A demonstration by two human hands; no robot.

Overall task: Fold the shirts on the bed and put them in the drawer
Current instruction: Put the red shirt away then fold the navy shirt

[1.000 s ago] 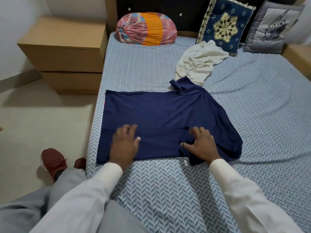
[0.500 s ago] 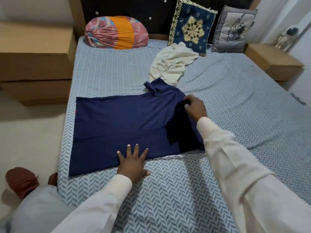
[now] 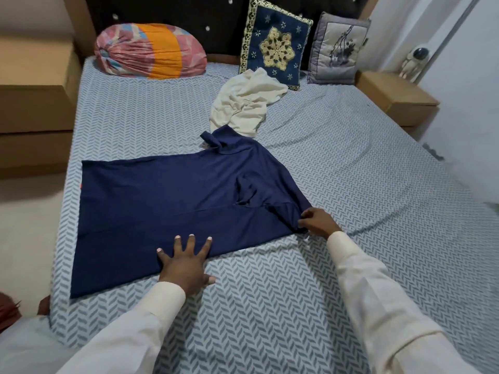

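A navy blue shirt [image 3: 162,201] lies spread on the bed [image 3: 351,184], its near long edge folded over and one sleeve folded in at the right. My left hand [image 3: 186,263] presses flat on the shirt's near edge with fingers spread. My right hand [image 3: 316,222] pinches the folded sleeve's corner at the shirt's right end. A crumpled cream shirt [image 3: 245,103] lies beyond the blue one, touching its far sleeve. The wooden drawer unit [image 3: 35,109] stands left of the bed, its drawers shut.
A pink and orange bolster [image 3: 151,54], a blue embroidered cushion [image 3: 275,49] and a grey cushion [image 3: 337,49] line the headboard. A second bedside unit [image 3: 397,98] with a small astronaut figure [image 3: 413,62] stands at the right. A red shoe [image 3: 8,309] is on the floor.
My right hand folded the right sleeve in over the shirt, then came back down to the sleeve's near corner. My left hand shifted to the near edge and stays flat. The camera swung right.
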